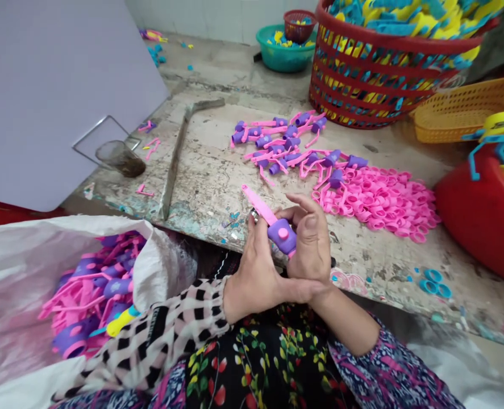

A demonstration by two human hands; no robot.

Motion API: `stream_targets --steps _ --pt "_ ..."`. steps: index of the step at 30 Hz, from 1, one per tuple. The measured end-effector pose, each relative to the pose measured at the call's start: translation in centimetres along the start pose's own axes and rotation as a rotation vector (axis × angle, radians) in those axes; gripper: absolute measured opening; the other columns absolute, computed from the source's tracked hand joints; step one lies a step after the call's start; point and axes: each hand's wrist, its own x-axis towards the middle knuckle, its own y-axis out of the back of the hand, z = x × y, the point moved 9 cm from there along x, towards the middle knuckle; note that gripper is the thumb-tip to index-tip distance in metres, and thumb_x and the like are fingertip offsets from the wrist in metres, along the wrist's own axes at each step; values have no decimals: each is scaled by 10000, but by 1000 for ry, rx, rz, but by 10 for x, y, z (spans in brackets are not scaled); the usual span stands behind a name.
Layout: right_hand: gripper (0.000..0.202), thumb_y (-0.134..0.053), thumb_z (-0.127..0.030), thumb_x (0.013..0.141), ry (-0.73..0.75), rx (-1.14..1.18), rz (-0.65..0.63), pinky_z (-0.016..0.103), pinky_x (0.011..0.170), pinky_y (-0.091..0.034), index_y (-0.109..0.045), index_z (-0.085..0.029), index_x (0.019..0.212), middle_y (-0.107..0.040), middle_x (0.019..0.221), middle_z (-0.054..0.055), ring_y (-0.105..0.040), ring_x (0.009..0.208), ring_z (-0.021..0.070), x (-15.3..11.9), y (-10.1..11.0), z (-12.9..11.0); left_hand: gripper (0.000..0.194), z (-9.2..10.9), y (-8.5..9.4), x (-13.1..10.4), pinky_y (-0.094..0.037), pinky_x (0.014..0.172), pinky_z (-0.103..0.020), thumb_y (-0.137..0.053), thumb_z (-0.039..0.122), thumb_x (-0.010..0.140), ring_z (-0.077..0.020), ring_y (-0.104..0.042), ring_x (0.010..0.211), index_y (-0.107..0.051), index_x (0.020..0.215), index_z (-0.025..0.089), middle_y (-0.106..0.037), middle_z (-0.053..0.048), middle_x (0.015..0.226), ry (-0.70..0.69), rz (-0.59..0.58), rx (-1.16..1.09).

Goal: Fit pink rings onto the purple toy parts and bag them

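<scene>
A purple plastic cup-shaped piece (pixel 282 236) with a pink button and a long pink arm is held between my hands, over the table's front edge. My left hand (pixel 255 275) has its fingers closed along the left side of the piece, and its thumb lies across my right wrist. From the right, my right hand (pixel 313 244) grips the lower end, thumb on top and fingers curled around behind. Just beyond lie a heap of pink plastic rings (pixel 388 201) and a loose group of similar purple and pink pieces (pixel 292 142).
A white sack (pixel 158 255) of purple and pink pieces stands at lower left. A bent metal bar (pixel 177 153) and a glass (pixel 119 158) lie on the worn table. Behind are a red basket (pixel 362 74) and a green bowl (pixel 283 61); a red container (pixel 482 216) sits right.
</scene>
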Motion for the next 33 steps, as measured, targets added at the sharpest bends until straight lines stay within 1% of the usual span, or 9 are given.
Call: stream_targets --steps 3,8,13,17,20,24,29,31,33 --pt "321 -417 -487 944 -26 49 58 291 615 -464 -560 -282 1146 -600 796 -4 -567 686 140 1 4 2 979 4 -1 4 -437 957 -518 -721 679 551 -327 -531 1117 -352 1301 169 -504 -160 1218 2 47 13" --pt "289 -424 -484 940 -119 34 157 246 496 -401 -536 -282 1114 -584 736 -24 -494 540 107 -1 14 17 847 1 -6 6 -473 864 -479 -662 688 594 -288 -572 966 -425 1196 142 -566 -128 1058 17 72 60" --pt "370 -389 -555 928 -226 -16 202 238 500 -380 -542 -254 1080 -573 689 -29 -490 543 109 2 25 35 794 -8 -14 14 -482 838 -444 -601 723 664 -274 -592 928 -455 1181 138 -594 -126 1044 41 -20 108" --pt "431 -344 -590 925 -394 33 127 244 582 -427 -556 -254 1093 -567 718 -24 -530 610 117 3 26 48 809 -8 -17 15 -392 1000 -506 -462 775 746 -313 -554 1105 -426 1253 147 -577 -161 1192 -45 -171 188" --pt "490 -287 -628 917 -524 185 64 264 627 -467 -536 -257 1118 -552 735 -18 -586 677 142 -4 18 53 797 -7 -12 13 -280 1085 -547 -456 767 756 -323 -539 1152 -413 1276 165 -584 -153 1215 -82 -217 281" --pt "564 -247 -658 905 -561 253 0 305 719 -503 -508 -263 1211 -607 868 25 -629 827 179 -14 6 48 736 -7 -5 12 -327 1057 -528 -557 718 736 -305 -553 1118 -455 1222 176 -596 -128 1188 -62 -232 305" --pt "548 -293 -659 898 -553 244 -94 364 861 -491 -467 -324 1295 -593 1126 59 -587 1061 219 -29 -5 44 724 9 18 3 -413 981 -438 -658 669 686 -268 -569 1057 -492 1184 171 -609 -98 1142 -123 -157 321" --pt "539 -309 -661 892 -554 231 -56 383 900 -473 -501 -320 1263 -581 1140 70 -567 1095 230 -35 1 51 662 18 41 -5 -437 937 -413 -680 623 679 -265 -573 1030 -522 1135 170 -617 -89 1098 -139 -95 400" --pt "500 -356 -626 898 -579 187 -89 390 922 -451 -505 -323 1268 -592 1107 67 -558 1096 229 -42 2 64 564 22 78 -14 -449 895 -401 -681 574 688 -255 -576 980 -554 1067 176 -619 -76 1057 -81 6 531"
